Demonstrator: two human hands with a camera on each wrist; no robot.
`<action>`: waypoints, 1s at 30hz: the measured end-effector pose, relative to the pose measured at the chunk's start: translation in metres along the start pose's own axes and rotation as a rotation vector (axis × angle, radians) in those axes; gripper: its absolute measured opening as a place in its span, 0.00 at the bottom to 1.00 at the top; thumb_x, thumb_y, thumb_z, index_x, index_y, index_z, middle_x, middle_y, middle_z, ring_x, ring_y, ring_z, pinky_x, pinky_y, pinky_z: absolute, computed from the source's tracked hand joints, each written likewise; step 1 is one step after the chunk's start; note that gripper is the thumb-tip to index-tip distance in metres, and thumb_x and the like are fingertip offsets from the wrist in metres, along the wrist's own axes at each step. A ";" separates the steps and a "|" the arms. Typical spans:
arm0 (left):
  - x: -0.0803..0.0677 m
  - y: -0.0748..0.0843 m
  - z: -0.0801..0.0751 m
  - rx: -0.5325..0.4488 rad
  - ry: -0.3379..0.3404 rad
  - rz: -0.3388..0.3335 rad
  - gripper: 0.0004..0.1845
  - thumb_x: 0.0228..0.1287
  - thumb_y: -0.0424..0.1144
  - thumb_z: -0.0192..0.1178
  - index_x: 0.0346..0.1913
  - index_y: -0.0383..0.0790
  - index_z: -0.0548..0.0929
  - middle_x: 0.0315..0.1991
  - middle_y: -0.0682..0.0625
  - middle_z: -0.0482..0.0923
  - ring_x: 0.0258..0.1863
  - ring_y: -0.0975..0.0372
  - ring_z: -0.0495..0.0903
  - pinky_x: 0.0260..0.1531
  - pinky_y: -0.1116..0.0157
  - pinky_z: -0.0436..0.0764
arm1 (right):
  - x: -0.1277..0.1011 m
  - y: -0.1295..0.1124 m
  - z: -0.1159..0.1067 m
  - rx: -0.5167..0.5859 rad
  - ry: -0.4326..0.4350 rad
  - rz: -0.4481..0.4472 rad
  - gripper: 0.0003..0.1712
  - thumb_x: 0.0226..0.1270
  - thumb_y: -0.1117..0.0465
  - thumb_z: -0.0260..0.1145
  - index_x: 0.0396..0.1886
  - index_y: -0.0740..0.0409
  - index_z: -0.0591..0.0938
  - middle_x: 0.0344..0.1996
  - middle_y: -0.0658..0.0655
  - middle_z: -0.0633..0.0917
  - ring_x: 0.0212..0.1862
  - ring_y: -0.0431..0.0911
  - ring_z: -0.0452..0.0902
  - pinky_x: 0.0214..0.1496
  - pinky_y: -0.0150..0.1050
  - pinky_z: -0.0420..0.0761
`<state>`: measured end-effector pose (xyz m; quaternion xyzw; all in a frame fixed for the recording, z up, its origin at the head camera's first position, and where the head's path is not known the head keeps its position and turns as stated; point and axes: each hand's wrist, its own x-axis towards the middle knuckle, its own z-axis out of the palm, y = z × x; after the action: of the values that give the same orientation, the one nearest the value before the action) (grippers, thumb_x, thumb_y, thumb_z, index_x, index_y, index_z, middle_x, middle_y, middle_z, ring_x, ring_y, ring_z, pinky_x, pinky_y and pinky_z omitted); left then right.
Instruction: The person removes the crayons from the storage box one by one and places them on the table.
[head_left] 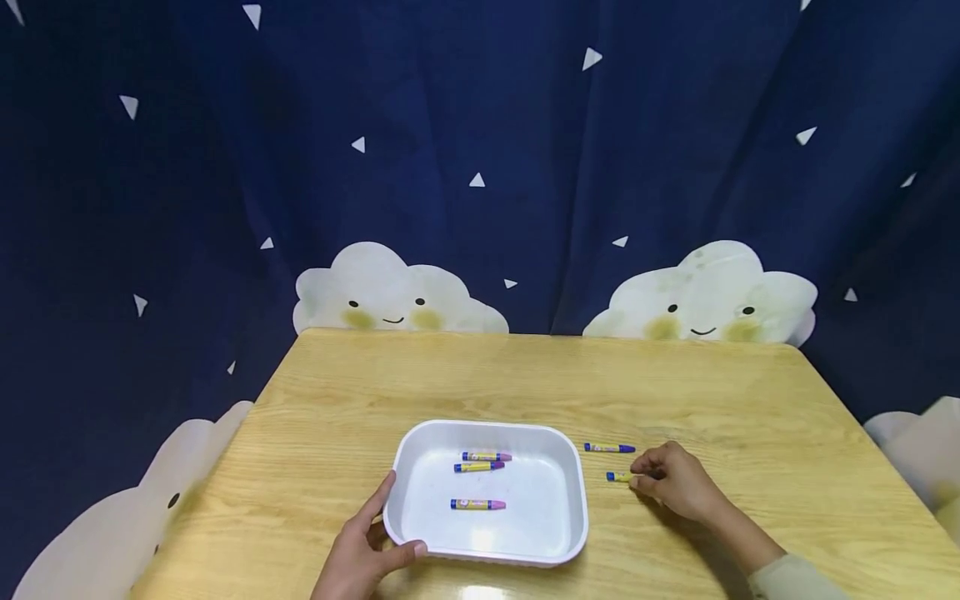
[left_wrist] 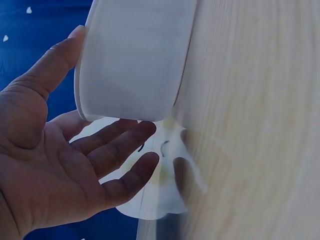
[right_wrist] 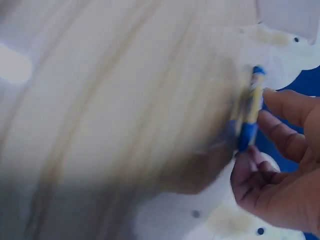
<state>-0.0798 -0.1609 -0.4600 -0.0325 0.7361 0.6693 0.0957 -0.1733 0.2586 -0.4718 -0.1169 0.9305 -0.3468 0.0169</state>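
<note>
My left hand (head_left: 358, 546) holds the near left corner of a white tray (head_left: 487, 557), thumb at the front rim and index finger along the left side. In the left wrist view the other fingers hang loosely beside the tray wall (left_wrist: 135, 65). Inside the tray lie three yellow-wrapped crayons, among them a pink one (head_left: 477, 505) and a purple one (head_left: 480, 467). Right of the tray, my right hand (head_left: 678, 482) pinches a yellow-wrapped crayon (head_left: 617, 477), its right half hidden by the fingers. In the right wrist view that crayon (right_wrist: 251, 107) shows blue ends near the fingertips.
A blue-tipped crayon (head_left: 609, 448) lies on the wooden table (head_left: 360, 375), just beyond the right hand and to the right of the tray. Behind the table hangs a dark blue curtain (head_left: 450, 100) with white triangles and smiling clouds.
</note>
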 end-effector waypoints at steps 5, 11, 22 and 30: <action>0.000 0.002 -0.001 -0.004 0.007 0.001 0.56 0.42 0.29 0.74 0.73 0.40 0.49 0.65 0.27 0.56 0.51 0.47 0.74 0.40 0.65 0.80 | 0.000 -0.022 -0.001 -0.048 -0.021 -0.052 0.12 0.53 0.60 0.72 0.36 0.61 0.83 0.35 0.57 0.75 0.40 0.52 0.74 0.39 0.49 0.77; 0.000 0.002 -0.002 -0.003 0.007 0.007 0.56 0.42 0.29 0.74 0.73 0.39 0.49 0.64 0.27 0.56 0.52 0.46 0.74 0.41 0.65 0.79 | 0.001 -0.052 0.000 -0.006 -0.072 -0.066 0.18 0.56 0.56 0.71 0.42 0.62 0.82 0.41 0.58 0.75 0.46 0.59 0.73 0.43 0.54 0.76; 0.000 -0.001 -0.003 -0.044 -0.006 0.016 0.56 0.42 0.28 0.73 0.73 0.38 0.48 0.63 0.25 0.56 0.51 0.46 0.74 0.41 0.64 0.80 | 0.016 -0.088 0.021 0.095 -0.014 -0.127 0.17 0.55 0.60 0.71 0.43 0.61 0.81 0.41 0.54 0.78 0.43 0.54 0.73 0.41 0.45 0.74; 0.001 -0.001 -0.001 -0.043 -0.008 0.014 0.57 0.42 0.28 0.74 0.73 0.39 0.48 0.63 0.25 0.57 0.51 0.46 0.74 0.41 0.64 0.80 | 0.022 -0.103 0.042 0.008 0.072 -0.172 0.16 0.51 0.62 0.73 0.41 0.60 0.83 0.41 0.55 0.75 0.46 0.52 0.69 0.46 0.46 0.72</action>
<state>-0.0807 -0.1621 -0.4612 -0.0269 0.7215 0.6856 0.0933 -0.1687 0.1512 -0.4357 -0.1836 0.9156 -0.3547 -0.0457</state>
